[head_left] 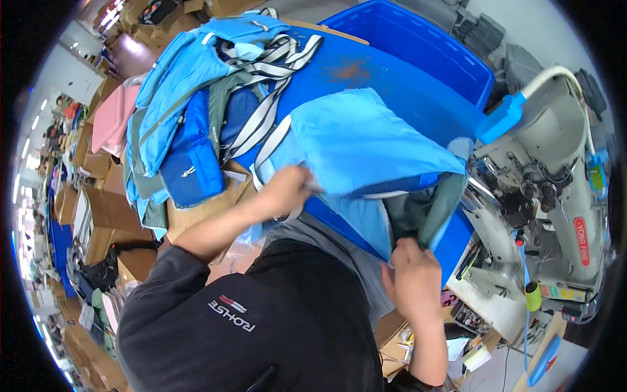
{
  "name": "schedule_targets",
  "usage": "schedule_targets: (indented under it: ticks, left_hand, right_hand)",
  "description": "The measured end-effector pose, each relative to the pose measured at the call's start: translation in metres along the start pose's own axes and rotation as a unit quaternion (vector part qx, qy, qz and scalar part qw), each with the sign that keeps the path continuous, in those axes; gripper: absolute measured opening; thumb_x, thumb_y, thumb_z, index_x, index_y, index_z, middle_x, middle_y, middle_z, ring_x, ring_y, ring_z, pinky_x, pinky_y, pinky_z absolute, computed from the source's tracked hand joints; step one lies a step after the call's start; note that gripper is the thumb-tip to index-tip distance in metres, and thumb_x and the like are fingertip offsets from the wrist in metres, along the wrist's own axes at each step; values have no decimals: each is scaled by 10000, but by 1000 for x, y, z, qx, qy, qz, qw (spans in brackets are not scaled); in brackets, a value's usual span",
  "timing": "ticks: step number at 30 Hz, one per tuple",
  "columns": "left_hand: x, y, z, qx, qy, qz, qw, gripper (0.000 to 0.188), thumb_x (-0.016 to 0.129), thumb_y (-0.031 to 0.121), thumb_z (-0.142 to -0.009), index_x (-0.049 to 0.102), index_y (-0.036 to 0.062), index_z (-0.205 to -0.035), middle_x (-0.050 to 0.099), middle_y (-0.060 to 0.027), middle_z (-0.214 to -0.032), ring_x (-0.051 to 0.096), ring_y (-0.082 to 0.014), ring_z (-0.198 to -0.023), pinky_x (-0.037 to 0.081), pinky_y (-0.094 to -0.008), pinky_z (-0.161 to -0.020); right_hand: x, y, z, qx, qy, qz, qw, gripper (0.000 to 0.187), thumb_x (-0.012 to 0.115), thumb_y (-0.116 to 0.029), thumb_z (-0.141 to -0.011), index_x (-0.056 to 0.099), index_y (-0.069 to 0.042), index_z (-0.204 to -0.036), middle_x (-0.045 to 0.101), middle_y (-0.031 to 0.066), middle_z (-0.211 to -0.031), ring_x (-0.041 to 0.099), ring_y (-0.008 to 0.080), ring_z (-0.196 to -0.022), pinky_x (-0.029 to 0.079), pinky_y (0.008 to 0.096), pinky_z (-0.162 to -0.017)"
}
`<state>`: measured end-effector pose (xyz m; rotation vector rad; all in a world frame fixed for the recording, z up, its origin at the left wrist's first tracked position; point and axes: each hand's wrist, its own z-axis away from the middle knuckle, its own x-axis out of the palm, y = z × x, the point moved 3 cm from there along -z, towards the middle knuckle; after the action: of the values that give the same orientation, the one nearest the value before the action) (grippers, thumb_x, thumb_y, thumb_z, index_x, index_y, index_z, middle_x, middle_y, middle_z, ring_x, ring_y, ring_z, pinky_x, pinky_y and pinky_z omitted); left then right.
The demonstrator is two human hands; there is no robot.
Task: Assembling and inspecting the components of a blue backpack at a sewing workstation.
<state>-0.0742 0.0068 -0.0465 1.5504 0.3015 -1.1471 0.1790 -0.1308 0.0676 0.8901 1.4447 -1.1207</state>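
A light-blue fabric bag [366,137] with a grey-green inside and white-edged straps lies across the blue table [339,72] in front of me. My left hand [287,189] is closed on the bag's near left edge, by a white strap. At the bag's near right corner, my right hand [415,277] pinches the cloth where the grey-green lining [424,209] shows. Between the two hands the bag's mouth gapes a little, with a darker blue band along it. The fingertips of both hands are partly hidden by the fabric.
To the left, light-blue and dark-blue bags [189,85] with striped straps [261,124] are piled up, next to pink pieces [114,121]. A blue plastic bin [418,39] stands behind the table. On the right is a sewing machine [562,170]. Cardboard boxes [108,219] crowd the far left.
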Motion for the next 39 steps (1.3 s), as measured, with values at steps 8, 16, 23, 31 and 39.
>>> schedule_targets:
  ticks: [8,16,23,31,39]
  left_hand:
    - [-94,113,-79,301,383,102,867,470,547,-154,-666,560,30,-1099,622,-171,-1102,624,-343,-990,505,-397,-846]
    - [-33,68,-27,352,-147,-251,890,537,760,286,-760,586,22,-1194,587,-112,-1151,682,-290,-856,533,-415,-660]
    - [-117,166,-172,299,342,32,890,437,789,268,-782,643,44,-1128,648,-137,-1078,657,-265,-897,537,-377,-775]
    - [37,129,-392,188,-68,257,946,560,693,419,-888,607,-10,-1238,647,-167,-1125,578,-205,-1043,453,-383,-961]
    - [-63,174,-220,185,320,131,920,467,773,447,-743,683,9,-876,692,-194,-924,678,-366,-830,538,-420,-740]
  right_hand:
    - [24,-29,-19,-219,-197,-142,945,279,601,-50,-755,694,-75,-1017,659,133,-1179,605,301,-1110,462,453,-942]
    - [0,-22,14,-8,15,-298,954,234,654,-122,-894,635,1,-1092,629,183,-1177,624,356,-1044,514,440,-888]
    - [-6,47,-12,285,337,-118,889,318,648,-136,-924,548,29,-1176,523,165,-1036,549,298,-870,459,389,-788]
    - [3,43,-27,214,285,-175,918,140,622,-88,-932,625,16,-1025,633,227,-849,620,397,-723,483,445,-654]
    - [17,66,-12,259,263,-327,870,121,614,-104,-958,625,-6,-1028,573,112,-615,499,169,-504,400,312,-499]
